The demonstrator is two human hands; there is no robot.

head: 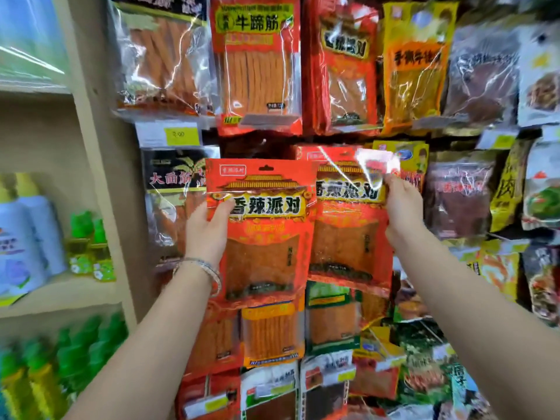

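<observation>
Head view: both forearms raised toward hanging snack rack. Left hand (bracelet on wrist) grips red snack packet by left edge, thumb over front, packet upright, near centre. Right hand pinches top right of second red packet, just right, partly behind first. Green bottles far left on shelf.
</observation>
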